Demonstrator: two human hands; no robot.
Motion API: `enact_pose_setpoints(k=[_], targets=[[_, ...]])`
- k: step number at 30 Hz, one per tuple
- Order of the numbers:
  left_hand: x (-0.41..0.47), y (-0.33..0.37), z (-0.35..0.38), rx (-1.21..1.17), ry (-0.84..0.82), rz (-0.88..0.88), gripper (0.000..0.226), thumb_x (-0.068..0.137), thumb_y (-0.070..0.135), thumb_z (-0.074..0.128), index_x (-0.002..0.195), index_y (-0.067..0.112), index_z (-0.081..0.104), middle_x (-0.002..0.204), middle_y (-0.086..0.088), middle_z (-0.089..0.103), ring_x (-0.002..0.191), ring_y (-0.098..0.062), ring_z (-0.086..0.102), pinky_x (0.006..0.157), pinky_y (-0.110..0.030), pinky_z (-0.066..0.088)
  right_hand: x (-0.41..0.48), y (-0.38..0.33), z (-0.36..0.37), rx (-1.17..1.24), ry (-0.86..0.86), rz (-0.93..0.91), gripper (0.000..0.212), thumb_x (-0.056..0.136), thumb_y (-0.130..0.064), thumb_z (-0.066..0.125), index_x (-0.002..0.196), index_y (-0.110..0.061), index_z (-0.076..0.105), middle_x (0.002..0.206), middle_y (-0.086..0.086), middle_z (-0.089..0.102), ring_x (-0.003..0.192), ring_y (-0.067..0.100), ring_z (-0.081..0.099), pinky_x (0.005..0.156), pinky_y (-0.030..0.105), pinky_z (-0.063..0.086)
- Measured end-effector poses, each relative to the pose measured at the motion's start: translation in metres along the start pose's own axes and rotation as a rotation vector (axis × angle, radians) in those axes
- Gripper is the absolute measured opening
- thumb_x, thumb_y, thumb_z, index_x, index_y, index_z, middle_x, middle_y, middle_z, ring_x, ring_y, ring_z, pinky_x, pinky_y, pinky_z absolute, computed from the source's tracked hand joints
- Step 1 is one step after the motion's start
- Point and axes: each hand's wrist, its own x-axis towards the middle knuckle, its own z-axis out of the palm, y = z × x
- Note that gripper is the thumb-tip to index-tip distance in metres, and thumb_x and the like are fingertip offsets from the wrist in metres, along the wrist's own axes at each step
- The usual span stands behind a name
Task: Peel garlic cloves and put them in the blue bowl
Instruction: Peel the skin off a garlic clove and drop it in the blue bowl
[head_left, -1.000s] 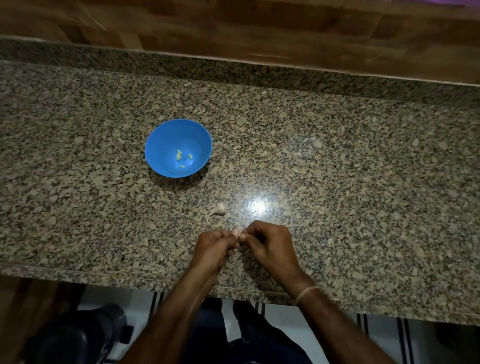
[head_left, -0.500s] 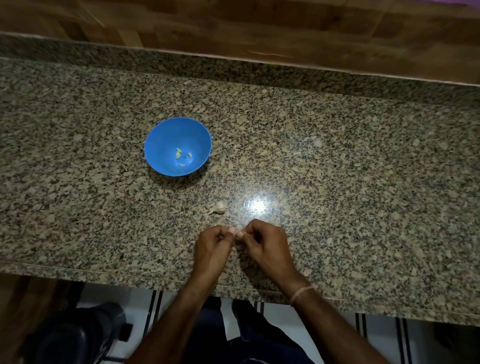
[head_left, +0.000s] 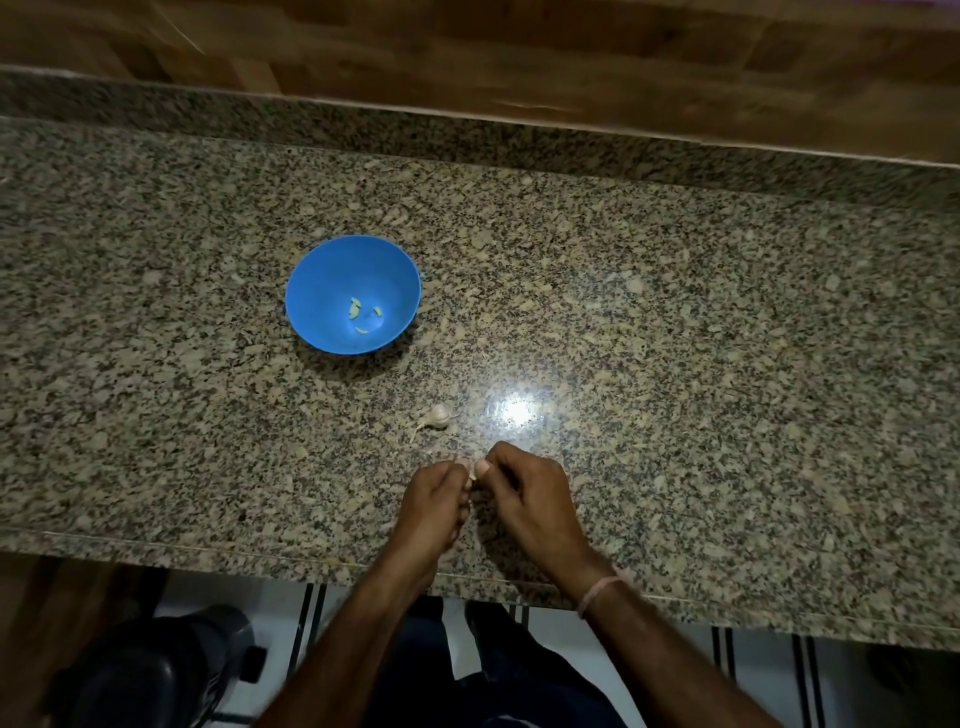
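Fingers (head_left: 501, 454) of both hands curled, tips meeting, pinching a small garlic clove (head_left: 474, 472) btwn them. Left hand (head_left: 434, 499) and right hand (head_left: 524, 493) sit side by side, low over the tabletop (head_left: 675, 364) nr its front edge. Garlic bulb (head_left: 438, 415) lies on the tabletop just beyond the hands. Blue bowl (head_left: 322, 280) stands further back and left, apart from the bulb, w/ a few peeled cloves (head_left: 356, 310) inside.

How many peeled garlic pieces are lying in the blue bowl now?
3, all low in the blue bowl: the left piece, the right piece beside it, and the near piece toward the person. The left hand and right hand pinch a clove outside the bowl.
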Motion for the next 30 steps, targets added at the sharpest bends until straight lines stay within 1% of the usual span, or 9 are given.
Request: enact_pose_setpoints(k=[5,10,13,15,18,20,22,25,30], targets=[[-0.001,0.003,-0.004,0.356,0.103,0.385,0.037,0.109,0.024,0.047,0.074,0.016,0.046,0.058,0.012,0.041,0.054,-0.005,0.032,0.051,-0.024,0.026,0.002,-0.005,-0.003,0.547,-0.116,0.449,0.034,0.103,-0.021,0.061,0.07,-0.012,0.059,0.058,-0.002,0.054,0.055,0.012,0.047,0.058,0.028,0.04],[0.004,0.002,-0.004,-0.089,-0.048,-0.053,0.03,0.11,0.024,0.044,0.082,0.015,0.052,0.059,0.007,0.042,0.049,-0.007,0.034,0.045,-0.024,0.025,0.001,0.007,-0.002,-0.055,-0.049,-0.089,0.028,0.102,-0.023,0.061,0.076,-0.016,0.054,0.063,-0.007,0.051,0.057,0.004,0.042,0.055,0.026,0.035],[0.004,0.002,-0.003,-0.179,-0.05,-0.202,0.031,0.108,0.019,0.044,0.078,0.016,0.051,0.054,0.008,0.043,0.049,-0.008,0.034,0.044,-0.022,0.024,0.002,0.01,0.001,-0.135,-0.003,-0.176,0.028,0.102,-0.022,0.06,0.076,-0.017,0.052,0.063,-0.007,0.047,0.057,0.006,0.041,0.054,0.027,0.035],[0.002,0.001,-0.004,-0.07,-0.024,-0.078,0.032,0.108,0.021,0.044,0.076,0.017,0.049,0.057,0.007,0.042,0.052,-0.01,0.034,0.048,-0.027,0.025,-0.001,0.007,0.001,-0.038,-0.021,-0.062,0.03,0.102,-0.021,0.061,0.073,-0.016,0.053,0.061,-0.008,0.048,0.055,0.004,0.04,0.055,0.024,0.033],[0.0,-0.005,-0.007,0.43,0.113,0.391,0.035,0.109,0.021,0.045,0.074,0.022,0.04,0.063,0.007,0.038,0.057,-0.006,0.032,0.053,-0.025,0.024,-0.001,-0.003,0.002,0.44,-0.102,0.404,0.034,0.103,-0.016,0.059,0.069,-0.014,0.056,0.057,-0.005,0.052,0.055,0.01,0.045,0.053,0.024,0.038],[0.002,-0.009,-0.008,0.521,0.154,0.524,0.035,0.109,0.02,0.046,0.075,0.023,0.039,0.065,0.008,0.037,0.059,-0.007,0.035,0.053,-0.023,0.025,0.001,-0.009,0.001,0.616,-0.158,0.604,0.032,0.103,-0.013,0.057,0.072,-0.011,0.059,0.056,-0.002,0.053,0.053,0.014,0.045,0.048,0.022,0.038],[0.004,-0.012,-0.006,0.454,0.158,0.451,0.035,0.109,0.02,0.046,0.075,0.019,0.041,0.064,0.007,0.038,0.058,-0.006,0.033,0.054,-0.024,0.024,-0.001,-0.005,0.0,0.431,-0.146,0.402,0.031,0.104,-0.017,0.058,0.073,-0.014,0.057,0.059,-0.006,0.053,0.057,0.012,0.046,0.052,0.022,0.038],[0.003,-0.01,-0.005,0.081,0.077,0.095,0.036,0.109,0.021,0.044,0.074,0.017,0.049,0.062,0.002,0.042,0.053,-0.011,0.034,0.052,-0.03,0.027,-0.003,0.007,0.004,-0.049,-0.073,-0.09,0.029,0.103,-0.018,0.06,0.075,-0.019,0.052,0.062,-0.012,0.046,0.057,0.002,0.042,0.056,0.021,0.032],[0.0,0.001,-0.002,-0.204,0.014,-0.133,0.037,0.11,0.021,0.044,0.074,0.015,0.05,0.054,0.005,0.045,0.046,-0.009,0.035,0.047,-0.025,0.026,-0.005,0.009,0.005,0.05,-0.048,0.001,0.029,0.103,-0.019,0.06,0.075,-0.019,0.053,0.062,-0.013,0.047,0.058,0.002,0.043,0.058,0.02,0.034]])
